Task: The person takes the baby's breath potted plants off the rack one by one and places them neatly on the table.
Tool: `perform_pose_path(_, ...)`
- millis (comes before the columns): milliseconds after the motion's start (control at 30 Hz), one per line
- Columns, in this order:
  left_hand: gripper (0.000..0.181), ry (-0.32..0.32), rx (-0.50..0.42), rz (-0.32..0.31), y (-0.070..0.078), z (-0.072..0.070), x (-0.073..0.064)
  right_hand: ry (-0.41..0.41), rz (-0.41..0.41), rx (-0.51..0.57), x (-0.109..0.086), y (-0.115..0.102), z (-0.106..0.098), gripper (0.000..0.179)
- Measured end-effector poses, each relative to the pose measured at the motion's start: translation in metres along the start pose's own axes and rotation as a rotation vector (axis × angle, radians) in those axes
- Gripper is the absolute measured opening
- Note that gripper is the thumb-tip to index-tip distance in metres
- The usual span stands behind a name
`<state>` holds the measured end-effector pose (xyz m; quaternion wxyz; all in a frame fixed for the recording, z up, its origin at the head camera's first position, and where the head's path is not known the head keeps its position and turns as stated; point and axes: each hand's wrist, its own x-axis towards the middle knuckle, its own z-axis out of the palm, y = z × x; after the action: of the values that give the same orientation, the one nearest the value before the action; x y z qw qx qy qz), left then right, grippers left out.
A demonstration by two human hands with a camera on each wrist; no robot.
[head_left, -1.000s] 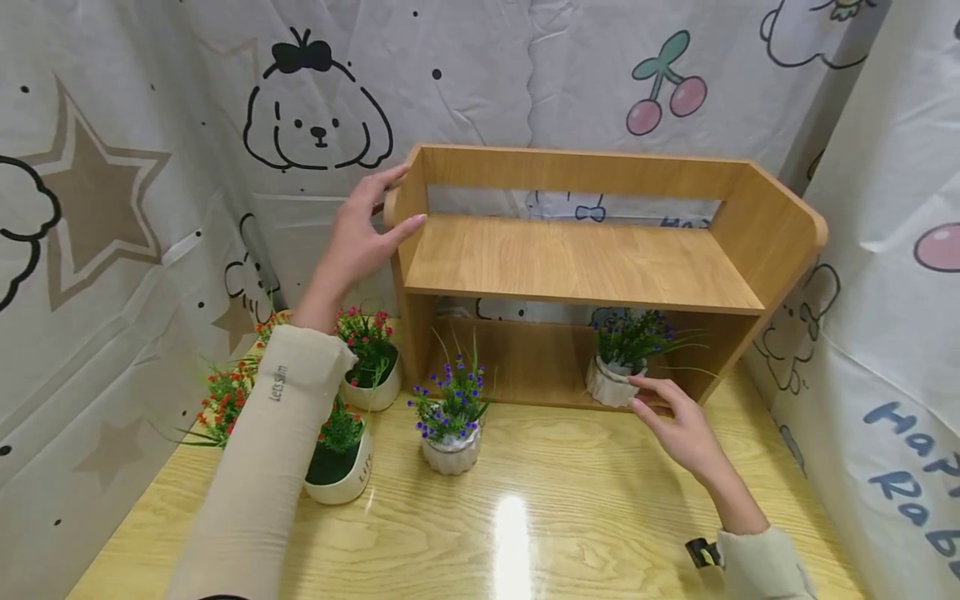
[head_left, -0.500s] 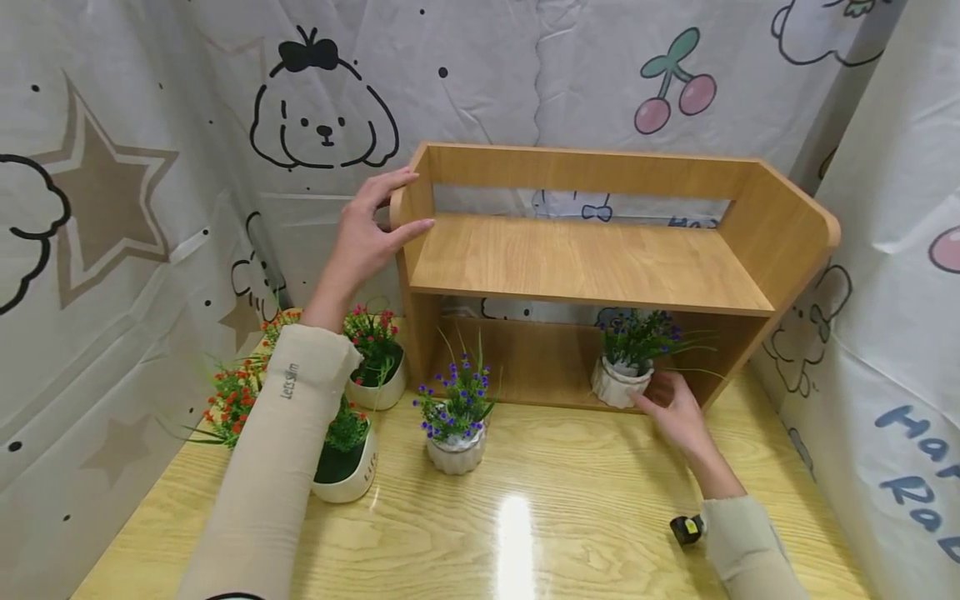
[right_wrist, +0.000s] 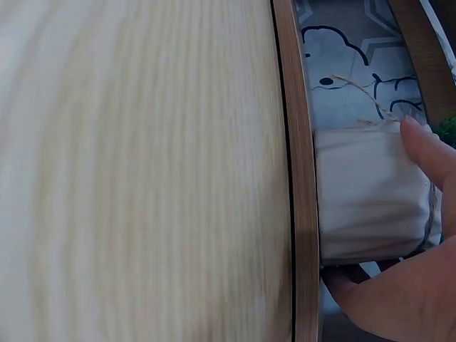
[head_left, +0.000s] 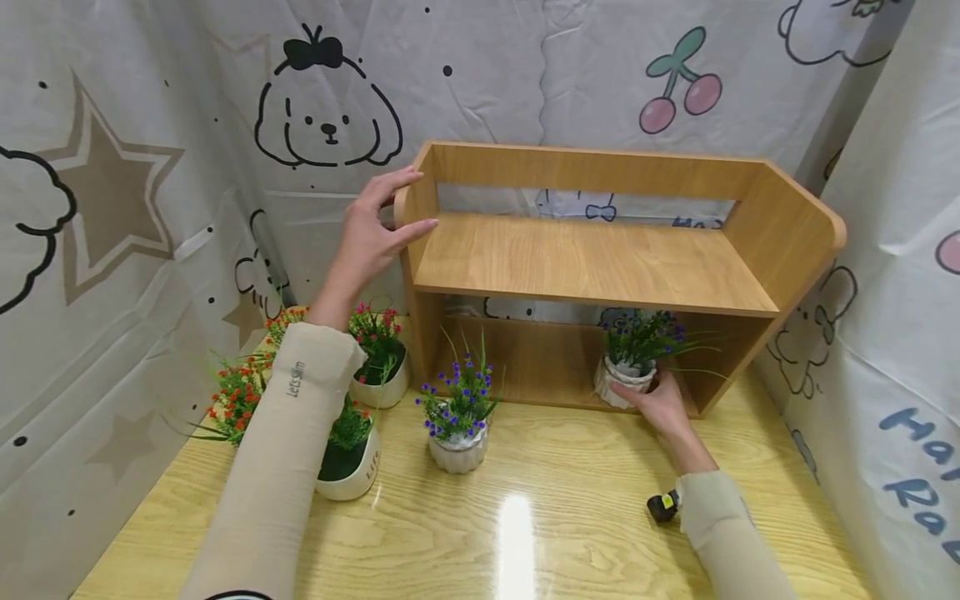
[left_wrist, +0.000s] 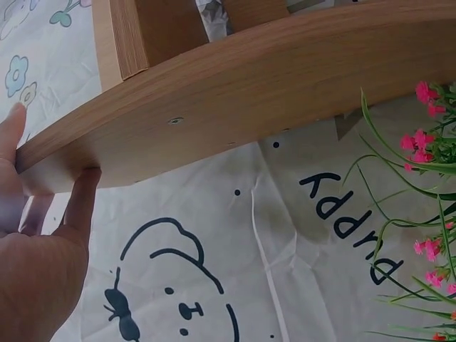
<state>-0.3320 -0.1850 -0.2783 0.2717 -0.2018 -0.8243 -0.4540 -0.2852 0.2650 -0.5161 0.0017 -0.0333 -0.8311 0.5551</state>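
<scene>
My left hand point(head_left: 367, 237) grips the left side panel of a two-tier wooden shelf point(head_left: 592, 258). Its thumb lies on the inner face and its fingers on the outer, as the left wrist view also shows along the panel's edge point(left_wrist: 235, 92). On the lower tier at the right stands a potted plant point(head_left: 624, 379) with purple flowers in a white pot point(right_wrist: 370, 196). My right hand point(head_left: 663, 408) holds that pot, thumb point(right_wrist: 427, 149) on one side and fingers on the other. A second purple-flowered potted plant point(head_left: 457, 417) stands on the table before the shelf.
Left of the shelf are potted plants with red point(head_left: 236, 396) and pink point(head_left: 378, 346) flowers, partly behind my left sleeve point(head_left: 277, 450). A white pot with lettering point(head_left: 363, 467) sits near it. Printed curtains point(head_left: 487, 75) enclose the wooden table point(head_left: 442, 542).
My right hand has gone from touching the pot's side to wrapping around it, thumb across its front. The left hand keeps its hold on the shelf. The view has shifted slightly.
</scene>
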Motion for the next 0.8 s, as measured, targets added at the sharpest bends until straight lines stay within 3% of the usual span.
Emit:
perform_pose_path(300,0.061,0.009,-0.033,-0.001,0.002,0.001,0.0,0.008,0.004,0.009,0.002,-0.004,-0.002,0.081)
perform_pose_path(533,0.062,0.006,-0.01,-0.015,0.002,-0.001,-0.001,0.043,-0.013,0.011,0.004,-0.003,-0.001,0.07)
perform_pose_path(700,0.063,0.004,-0.03,-0.024,0.004,-0.001,-0.002,0.035,-0.028,0.005,0.002,-0.002,0.0,0.077)
perform_pose_path(800,0.061,-0.002,-0.035,-0.034,0.016,-0.003,-0.005,0.026,-0.028,0.024,0.001,-0.002,0.001,0.08)
